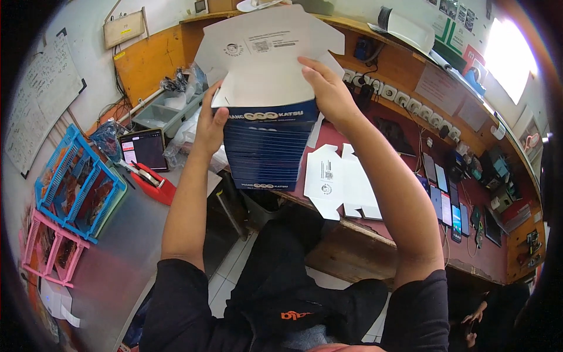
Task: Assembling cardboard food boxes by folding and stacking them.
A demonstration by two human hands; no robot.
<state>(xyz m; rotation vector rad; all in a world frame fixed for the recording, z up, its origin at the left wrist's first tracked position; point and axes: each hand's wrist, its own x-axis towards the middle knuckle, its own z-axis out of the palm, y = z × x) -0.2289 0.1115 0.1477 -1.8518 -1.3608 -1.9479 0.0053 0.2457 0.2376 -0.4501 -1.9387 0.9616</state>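
The counter (410, 193), a long curved surface with a dark red top, runs from the middle to the right rim, and everything else is placed here against it. Above its near edge the person holds up a stack of flat carton blanks (267, 146), dark blue on the printed side, with the front blank (270, 58) lifted so its white inner face and flaps fan out toward the wall. The left hand (210, 120) clasps the stack's left edge, thumb in front, seemingly to keep the blanks squared; the right hand (328, 88) pinches the front blank's right flap, apparently to peel it off the pile. Two more white blanks (343, 182) lie flat on the counter just right of the stack. Left of the counter, on a grey side surface, stand a blue crate (79, 185) and a pink crate (50, 246), with a tablet (143, 149) and a red tape dispenser (153, 183) between them and the stack. A row of phones (446, 205) lies along the counter's right part. The stack hides what sits behind it, and the crates' contents are hard to make out.
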